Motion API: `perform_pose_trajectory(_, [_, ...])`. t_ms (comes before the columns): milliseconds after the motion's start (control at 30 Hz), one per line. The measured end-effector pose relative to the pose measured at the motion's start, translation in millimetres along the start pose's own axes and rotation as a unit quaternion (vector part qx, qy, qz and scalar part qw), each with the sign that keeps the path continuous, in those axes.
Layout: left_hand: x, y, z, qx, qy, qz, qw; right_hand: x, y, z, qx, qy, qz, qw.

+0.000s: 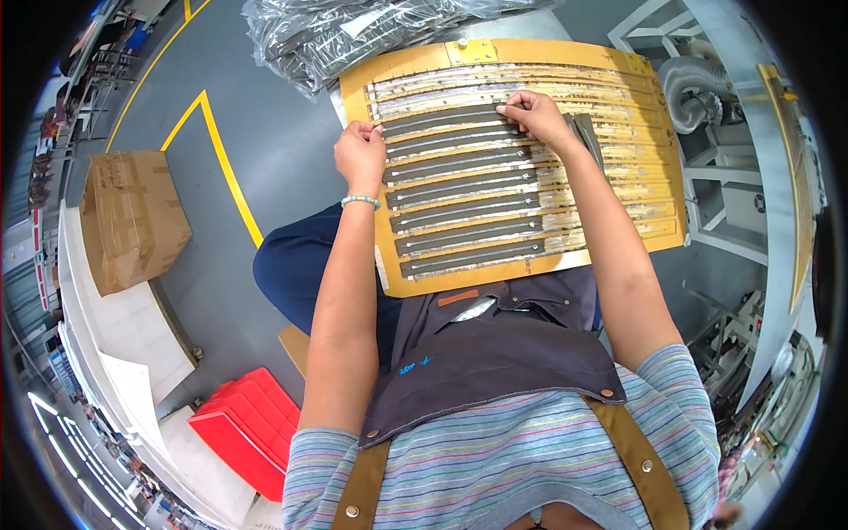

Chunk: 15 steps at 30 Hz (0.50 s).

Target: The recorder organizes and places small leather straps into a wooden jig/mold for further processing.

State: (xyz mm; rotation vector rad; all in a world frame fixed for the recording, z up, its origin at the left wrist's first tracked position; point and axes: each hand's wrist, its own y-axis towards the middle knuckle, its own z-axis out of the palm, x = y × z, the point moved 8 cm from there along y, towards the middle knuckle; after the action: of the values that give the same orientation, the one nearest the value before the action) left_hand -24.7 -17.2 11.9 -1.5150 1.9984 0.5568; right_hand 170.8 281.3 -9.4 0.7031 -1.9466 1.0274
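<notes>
A yellow board (389,281) with long parallel slots lies in front of me, above my lap. Several dark grey strips (464,170), each with a thin pale line along it, are laid in its slots, one below another. My left hand (359,157) pinches the left end of the uppermost grey strip (442,118), thumb and finger closed. At that strip's other end, my right hand (535,117) is closed in a pinch too. The strip stretches nearly straight between both hands. A few loose grey strips (586,140) lie on the board beside my right wrist.
Beyond the board's far edge sits clear plastic wrapping (327,40) around dark goods. To the left stand a cardboard box (137,221) and a red plastic bin (247,433). A metal frame and a flexible grey duct (693,88) are at the right.
</notes>
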Motion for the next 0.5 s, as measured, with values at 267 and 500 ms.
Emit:
perform_pose_trajectory(267, [-6,-1,-4,0.020,0.028,0.002,0.999,2,-2,0,-0.028,-0.007,0.010,1.000])
perform_pose_trajectory(500, [-4,-9,7,-0.046,0.099,0.009,0.994,0,3,-1,-0.045,-0.028,-0.043,0.998])
